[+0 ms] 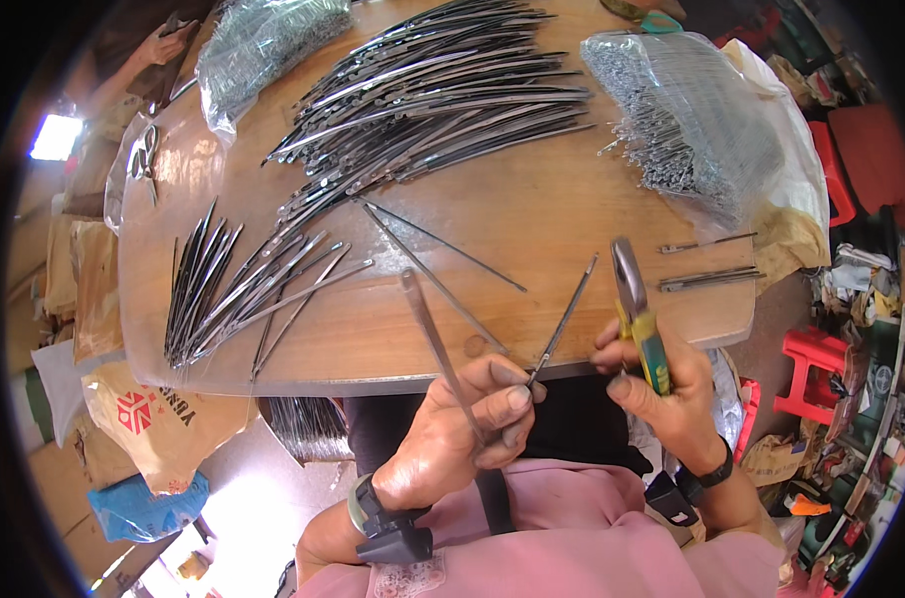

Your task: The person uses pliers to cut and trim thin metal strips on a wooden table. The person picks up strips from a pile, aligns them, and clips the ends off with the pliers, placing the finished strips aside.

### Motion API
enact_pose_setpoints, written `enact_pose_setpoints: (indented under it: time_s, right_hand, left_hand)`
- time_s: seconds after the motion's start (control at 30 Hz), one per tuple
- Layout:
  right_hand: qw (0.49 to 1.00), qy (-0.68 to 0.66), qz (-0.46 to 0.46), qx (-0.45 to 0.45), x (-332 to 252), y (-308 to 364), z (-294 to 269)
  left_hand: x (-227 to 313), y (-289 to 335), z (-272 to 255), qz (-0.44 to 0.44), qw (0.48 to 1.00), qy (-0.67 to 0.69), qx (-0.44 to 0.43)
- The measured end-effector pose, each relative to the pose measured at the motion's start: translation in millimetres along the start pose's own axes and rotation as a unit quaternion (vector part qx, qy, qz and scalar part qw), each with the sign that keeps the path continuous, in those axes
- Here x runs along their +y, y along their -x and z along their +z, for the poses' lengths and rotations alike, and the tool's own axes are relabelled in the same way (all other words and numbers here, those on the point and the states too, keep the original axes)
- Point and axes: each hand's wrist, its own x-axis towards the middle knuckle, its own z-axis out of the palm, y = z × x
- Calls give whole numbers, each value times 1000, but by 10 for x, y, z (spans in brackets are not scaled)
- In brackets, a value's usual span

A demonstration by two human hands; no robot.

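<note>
My left hand (477,409) is closed in front of the table's near edge. Pinched in its fingertips is a thin dark metal strip (570,311) that slants up to the right. A second, wider-looking metal strip (430,334) runs up to the left from the same hand. In my right hand (676,384) are pliers (640,309) with yellow and green handles, their metal head pointing up. The pliers are apart from both strips. Beyond my hands, two long strips (427,264) lie crossing near one end on the table.
A big heap of dark metal strips (442,90) covers the far middle of the wooden table (562,199); a smaller pile (213,289) lies left. Clear bags of wire pieces (263,60) stand at both far corners. Scissors (145,164) lie left. Another person's hand (163,45) shows far left.
</note>
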Motion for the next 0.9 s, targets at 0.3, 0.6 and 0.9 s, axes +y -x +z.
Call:
enact_pose_setpoints:
  time_s: [0.3,0.6,0.9]
  right_hand:
    - [968,198,-126,-87,-17,102,-82]
    - [955,212,-165,-123,-64,155,-13]
    - [946,230,-187,-134,-130,178,6]
  left_hand:
    - [-31,-20,47,158,977,-128,71]
    - [-167,123,73,263,942,-198,63]
    - [-217,78,61,333,903,-268,54]
